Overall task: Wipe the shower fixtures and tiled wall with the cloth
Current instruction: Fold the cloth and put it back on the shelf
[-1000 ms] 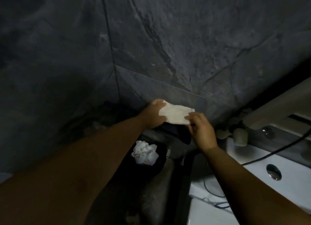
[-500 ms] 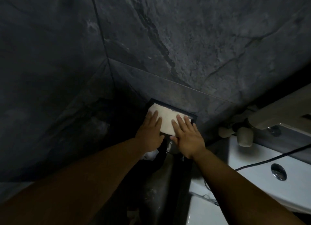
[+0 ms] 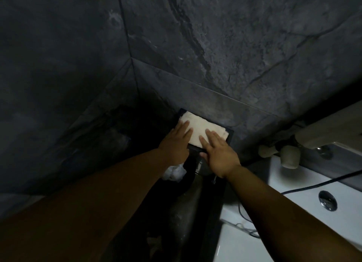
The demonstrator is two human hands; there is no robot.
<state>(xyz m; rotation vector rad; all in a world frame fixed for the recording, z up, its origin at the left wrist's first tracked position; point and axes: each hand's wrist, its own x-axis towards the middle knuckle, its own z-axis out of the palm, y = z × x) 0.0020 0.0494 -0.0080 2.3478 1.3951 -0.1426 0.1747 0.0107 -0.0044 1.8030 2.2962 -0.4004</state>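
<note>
Both hands lie flat, fingers straight, nothing gripped: left hand (image 3: pixel 176 142) rests on the near-left part of the cloth (image 3: pixel 197 127), right hand (image 3: pixel 220 154) on its near-right part, fingers slightly spread.

Cloth: cream-white, folded into a thick rectangle, soft rounded edges, faint creases; the brightest item in a dim scene. It lies on a black rectangular shelf (image 3: pixel 231 134) set against the tiled wall (image 3: pixel 215 46), just right of the corner joint.

Tiled wall: dark grey slate-look tiles, veined, with thin grout lines.

Below the left hand: crumpled white wad (image 3: pixel 175 173), material unclear, in a dark recess.

Right side: white tub (image 3: pixel 284 175) with a round chrome fitting (image 3: pixel 327 200); black cable (image 3: pixel 313 185) trailing over its rim; beige knobs (image 3: pixel 290 156) and a beige bar (image 3: pixel 329 132) at the wall.
</note>
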